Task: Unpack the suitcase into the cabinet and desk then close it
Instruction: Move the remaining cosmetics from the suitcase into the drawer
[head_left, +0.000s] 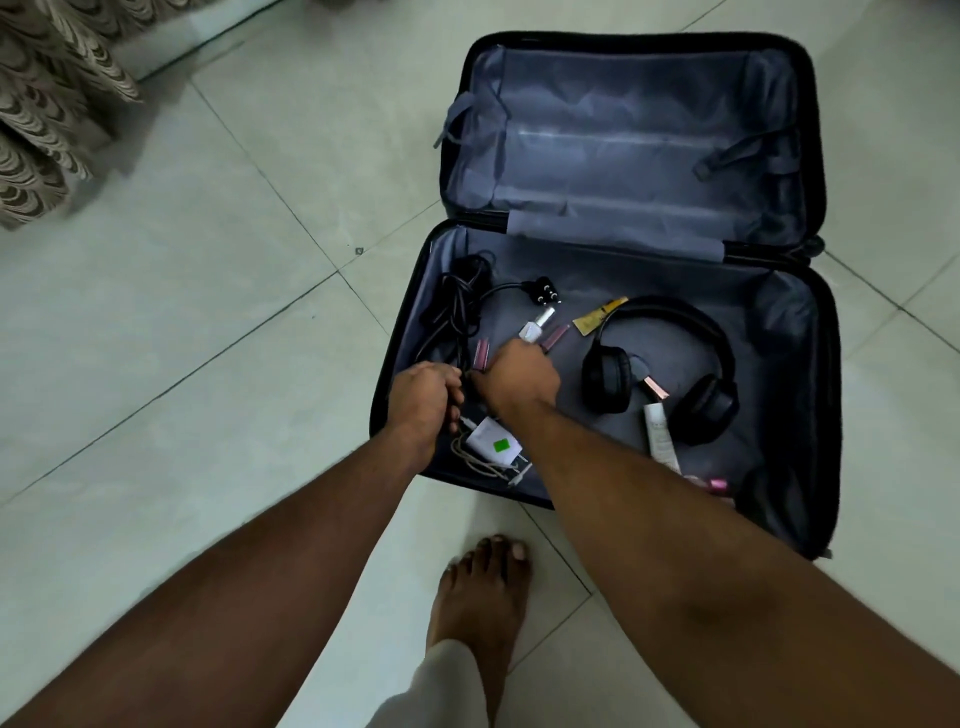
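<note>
the black hard-shell suitcase with grey fabric lining (810, 312) lies open flat on the pale tiled floor (208, 364), its far half bare, its near half strewn with small things. both hands work at the near half's left side: the left hand (423, 397) curls its fingers round the strands of a black power cable (457, 312) whose coil runs away from it toward the hinge; the right hand (519, 376), just beside it, looks curled over small pink tubes (482, 356), though what it pinches is hidden. a white charger with a green sticker (491, 441) lies directly under the wrists. black over-ear headphones (660, 364) sit to the right, nearer the right arm, likely next. a patterned curtain (47, 104) hangs far left.
</note>
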